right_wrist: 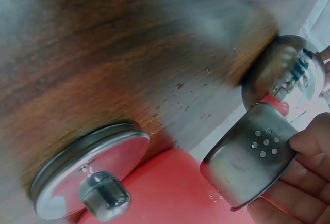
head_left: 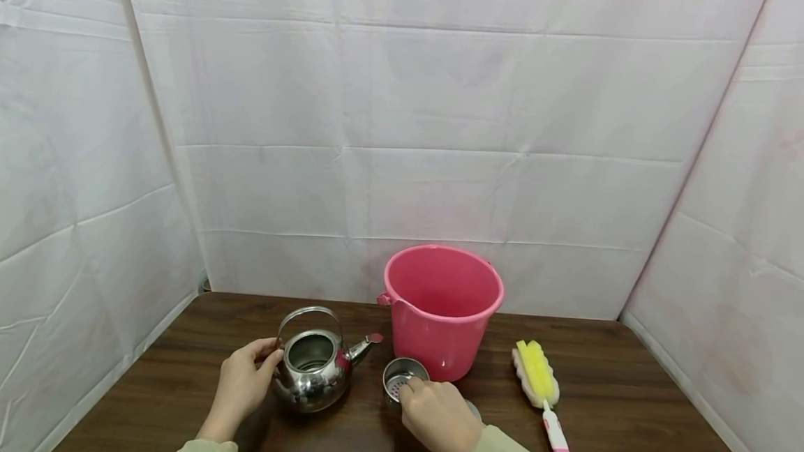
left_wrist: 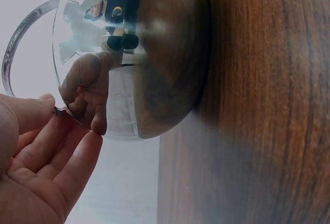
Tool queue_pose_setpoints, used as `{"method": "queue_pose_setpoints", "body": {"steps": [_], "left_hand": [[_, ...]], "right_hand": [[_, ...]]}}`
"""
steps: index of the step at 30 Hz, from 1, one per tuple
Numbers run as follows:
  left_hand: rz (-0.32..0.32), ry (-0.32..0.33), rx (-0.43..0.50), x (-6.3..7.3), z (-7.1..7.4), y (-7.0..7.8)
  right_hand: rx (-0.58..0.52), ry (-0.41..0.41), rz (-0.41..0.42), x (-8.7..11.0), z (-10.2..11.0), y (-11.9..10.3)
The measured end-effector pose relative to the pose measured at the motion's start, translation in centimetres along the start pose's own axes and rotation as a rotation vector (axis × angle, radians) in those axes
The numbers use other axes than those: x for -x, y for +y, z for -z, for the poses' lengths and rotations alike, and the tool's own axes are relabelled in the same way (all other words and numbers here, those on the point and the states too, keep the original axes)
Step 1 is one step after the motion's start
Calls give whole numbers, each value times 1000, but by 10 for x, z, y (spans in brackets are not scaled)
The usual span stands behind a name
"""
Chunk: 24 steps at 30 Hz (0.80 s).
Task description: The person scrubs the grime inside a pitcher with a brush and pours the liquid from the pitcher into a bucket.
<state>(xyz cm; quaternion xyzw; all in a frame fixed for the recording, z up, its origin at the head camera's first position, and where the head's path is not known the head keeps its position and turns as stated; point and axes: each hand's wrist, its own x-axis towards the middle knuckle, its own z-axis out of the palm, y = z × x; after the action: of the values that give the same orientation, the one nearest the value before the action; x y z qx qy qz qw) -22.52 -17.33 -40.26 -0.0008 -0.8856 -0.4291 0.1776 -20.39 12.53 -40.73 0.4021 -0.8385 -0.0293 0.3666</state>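
A shiny steel kettle (head_left: 312,389) stands upright and lidless on the table, its red-tipped spout pointing right. My left hand (head_left: 243,379) pinches the foot of its hoop handle (left_wrist: 31,20) between thumb and fingers, with fingertips touching the kettle's side. Further right, my right hand (head_left: 440,413) grips the rim of a small steel tea strainer (right_wrist: 247,152), thumb on its wall. Holes show in the strainer's side and bottom, and it is held above the table. The round kettle lid (right_wrist: 105,157) with its knob lies on the table by my right hand, mostly hidden by that hand in the head view.
Behind the strainer stands a pink bucket (head_left: 440,344). A yellow and white sponge brush (head_left: 536,375) lies at the right, its handle toward me. Small drops or crumbs (right_wrist: 180,85) dot the wooden table (head_left: 615,382). White cloth (head_left: 427,103) hangs around the back and sides.
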Motion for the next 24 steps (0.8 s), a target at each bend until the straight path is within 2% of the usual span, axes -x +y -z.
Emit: {"method": "queue_pose_setpoints", "body": {"steps": [24], "left_hand": [[-29, 14, -33, 0, 0, -1]], "right_hand": [[9, -137, -55, 9, -1, 1]]}}
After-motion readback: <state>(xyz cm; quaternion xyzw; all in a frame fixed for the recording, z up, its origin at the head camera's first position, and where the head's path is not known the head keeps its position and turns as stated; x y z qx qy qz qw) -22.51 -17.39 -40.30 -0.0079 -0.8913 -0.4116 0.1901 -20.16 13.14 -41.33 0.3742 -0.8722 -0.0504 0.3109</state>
